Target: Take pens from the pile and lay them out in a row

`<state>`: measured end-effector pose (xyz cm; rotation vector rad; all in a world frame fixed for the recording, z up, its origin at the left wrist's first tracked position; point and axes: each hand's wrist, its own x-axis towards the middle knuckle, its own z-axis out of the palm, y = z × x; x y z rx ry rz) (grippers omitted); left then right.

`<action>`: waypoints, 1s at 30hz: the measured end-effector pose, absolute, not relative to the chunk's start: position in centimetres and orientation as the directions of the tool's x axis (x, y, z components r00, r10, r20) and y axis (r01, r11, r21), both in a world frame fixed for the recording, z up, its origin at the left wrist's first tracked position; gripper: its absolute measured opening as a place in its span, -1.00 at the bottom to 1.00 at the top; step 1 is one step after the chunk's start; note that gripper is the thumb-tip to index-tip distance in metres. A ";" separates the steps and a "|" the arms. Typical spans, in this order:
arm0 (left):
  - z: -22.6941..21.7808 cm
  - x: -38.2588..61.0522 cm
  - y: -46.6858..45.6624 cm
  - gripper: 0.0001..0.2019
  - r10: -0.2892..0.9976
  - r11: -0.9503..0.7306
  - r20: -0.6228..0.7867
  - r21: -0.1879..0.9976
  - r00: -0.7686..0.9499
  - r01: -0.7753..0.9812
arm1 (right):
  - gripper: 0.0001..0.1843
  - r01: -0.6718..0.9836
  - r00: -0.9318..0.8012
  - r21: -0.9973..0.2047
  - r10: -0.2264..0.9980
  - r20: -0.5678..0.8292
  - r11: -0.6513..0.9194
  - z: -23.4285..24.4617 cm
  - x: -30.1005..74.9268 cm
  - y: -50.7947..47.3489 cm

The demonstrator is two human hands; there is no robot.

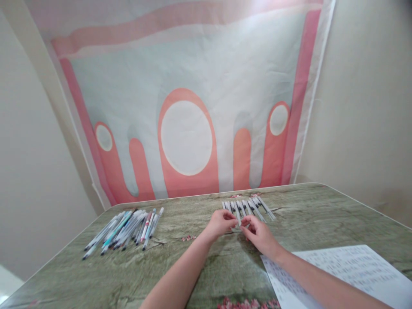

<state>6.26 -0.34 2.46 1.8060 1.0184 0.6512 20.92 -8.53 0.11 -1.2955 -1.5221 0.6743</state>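
Observation:
My left hand and my right hand meet over the table at the near end of a row of pens. Clear-barrelled with dark tips or caps, these pens lie side by side, pointing away from me. Fingers of both hands are pinched around the near end of one pen, whose tip is partly hidden by them. The left hand also covers the near ends of the leftmost pens. Under the hands, a dark thin line shows on the table, too small to make out.
A loose pile of pens, some blue, teal or red-and-white, lies on the left of the wood-patterned table. A sheet of paper with writing lies at right, under my right forearm. Behind the table hangs a patterned cloth.

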 end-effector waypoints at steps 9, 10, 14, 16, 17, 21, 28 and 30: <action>1.4 6.0 5.5 -0.79 0.869 -0.474 0.252 0.671 0.426 0.571 | -0.82 0.390 0.056 -0.879 0.946 0.320 0.275 -0.3 21.1 -8.4; 1.4 6.3 5.7 -0.79 0.864 -0.488 0.263 0.651 0.430 0.582 | -0.83 0.392 0.054 -0.877 0.945 0.322 0.277 -0.3 21.1 -8.4; 1.1 7.3 6.0 -0.78 0.857 -0.509 0.266 0.564 0.440 0.651 | -0.84 0.402 0.046 -0.871 0.945 0.325 0.280 -0.3 21.1 -8.4; 0.9 7.5 6.0 -0.78 0.869 -0.493 0.249 0.527 0.429 0.693 | -0.85 0.406 0.039 -0.869 0.944 0.326 0.284 -0.3 21.0 -8.5; 0.8 7.5 6.0 -0.78 0.875 -0.481 0.236 0.515 0.422 0.710 | -0.85 0.408 0.037 -0.867 0.944 0.329 0.286 -0.3 21.0 -8.5; 0.9 7.6 5.8 -0.78 0.890 -0.453 0.207 0.496 0.406 0.741 | -0.87 0.419 0.033 -0.859 0.941 0.338 0.294 -0.1 21.0 -8.6; 1.2 6.8 5.6 -0.79 0.892 -0.452 0.269 0.551 0.363 0.702 | -0.86 0.402 0.024 -0.869 0.946 0.324 0.288 0.3 20.9 -8.8; 1.0 6.3 5.6 -0.79 0.897 -0.442 0.265 0.565 0.354 0.697 | -0.86 0.394 0.026 -0.876 0.949 0.314 0.279 0.4 20.9 -8.8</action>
